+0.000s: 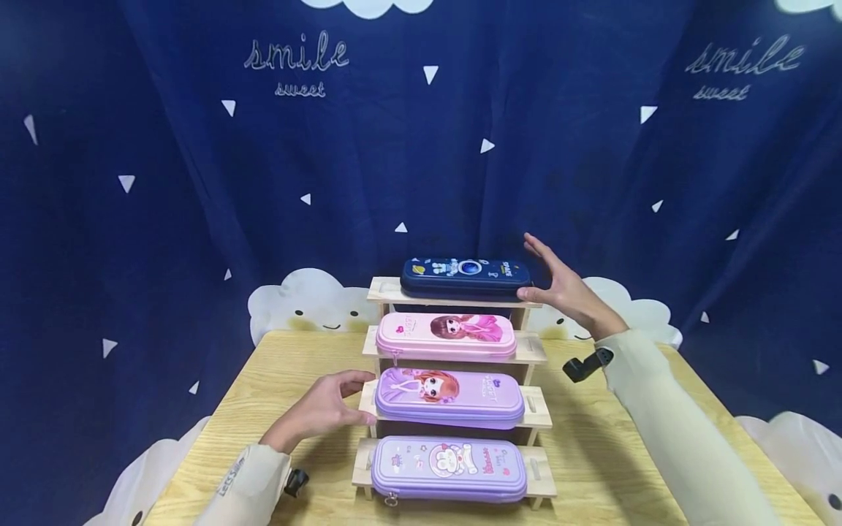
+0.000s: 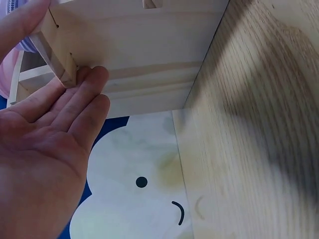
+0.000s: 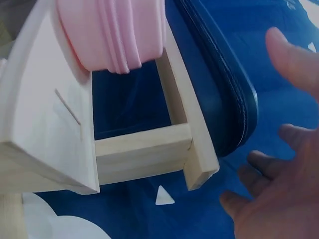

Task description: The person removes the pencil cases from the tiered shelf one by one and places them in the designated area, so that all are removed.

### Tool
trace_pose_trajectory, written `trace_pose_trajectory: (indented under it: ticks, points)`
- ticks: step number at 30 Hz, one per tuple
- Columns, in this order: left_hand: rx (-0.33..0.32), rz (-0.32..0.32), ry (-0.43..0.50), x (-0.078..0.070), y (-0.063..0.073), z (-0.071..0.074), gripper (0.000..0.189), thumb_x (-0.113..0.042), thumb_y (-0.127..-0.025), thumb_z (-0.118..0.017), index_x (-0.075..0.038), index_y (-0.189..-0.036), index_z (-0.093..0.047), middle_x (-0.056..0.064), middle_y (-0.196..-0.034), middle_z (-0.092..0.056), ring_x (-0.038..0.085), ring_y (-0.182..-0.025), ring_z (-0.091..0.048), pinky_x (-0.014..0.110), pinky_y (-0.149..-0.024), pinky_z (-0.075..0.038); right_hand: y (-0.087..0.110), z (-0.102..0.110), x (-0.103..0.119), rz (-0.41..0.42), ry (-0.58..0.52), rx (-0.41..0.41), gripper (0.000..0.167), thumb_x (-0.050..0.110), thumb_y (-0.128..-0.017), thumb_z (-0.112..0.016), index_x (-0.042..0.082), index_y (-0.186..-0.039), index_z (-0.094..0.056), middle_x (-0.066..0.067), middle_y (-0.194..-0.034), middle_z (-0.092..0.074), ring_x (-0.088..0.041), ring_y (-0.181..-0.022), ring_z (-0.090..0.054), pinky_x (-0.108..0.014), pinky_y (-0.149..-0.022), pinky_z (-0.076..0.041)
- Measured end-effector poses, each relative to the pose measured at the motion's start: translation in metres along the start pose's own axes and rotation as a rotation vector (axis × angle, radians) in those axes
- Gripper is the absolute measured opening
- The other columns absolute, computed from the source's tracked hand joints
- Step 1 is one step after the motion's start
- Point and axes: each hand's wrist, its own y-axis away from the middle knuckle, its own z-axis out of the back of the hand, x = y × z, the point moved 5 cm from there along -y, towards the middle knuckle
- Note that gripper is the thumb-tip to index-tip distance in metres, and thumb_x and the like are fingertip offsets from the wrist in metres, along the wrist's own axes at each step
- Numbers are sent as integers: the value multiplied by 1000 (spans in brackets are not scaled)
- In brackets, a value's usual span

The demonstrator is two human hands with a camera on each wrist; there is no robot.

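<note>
A stepped wooden rack (image 1: 536, 408) holds one zippered pencil case per step. On top lies a dark blue space pencil case (image 1: 460, 274); below it come a pink case (image 1: 421, 332) with a doll figure, a purple doll case (image 1: 487, 391) and a lilac rabbit case (image 1: 408, 464). My left hand (image 1: 325, 405) grips the left end of the rack's second-lowest step, thumb in front and fingers behind. The right hand (image 1: 566, 288) is spread beside the dark blue case's right end; the right wrist view shows a gap between its fingers (image 3: 261, 164) and that case.
The rack stands on a wood-grain table (image 1: 296, 358). Behind it hangs a navy curtain (image 1: 368, 161) with white triangles and smiling clouds. A black wrist strap (image 1: 588, 365) sticks out from the right sleeve.
</note>
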Motion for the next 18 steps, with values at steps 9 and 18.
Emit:
trace_pose_trajectory:
  ticks: [9, 18]
  points:
    - [10, -15, 2, -2, -2, 1, 74, -24, -72, -92, -5, -136, -60, 16, -137, -66, 35, -129, -62, 53, -114, -47, -12, -1, -17, 21, -315, 87, 99, 6, -89, -73, 14, -164, -8, -17, -171, -14, -38, -160, -8, -59, -131, -8]
    - [2, 0, -10, -2, 0, 2, 77, -27, -71, -92, -5, -137, -59, 17, -138, -65, 37, -130, -61, 53, -115, -46, -25, -6, -22, -5, -236, 127, 102, 13, -85, -80, 18, -163, -15, -13, -170, -23, -36, -158, -18, -61, -129, -16]
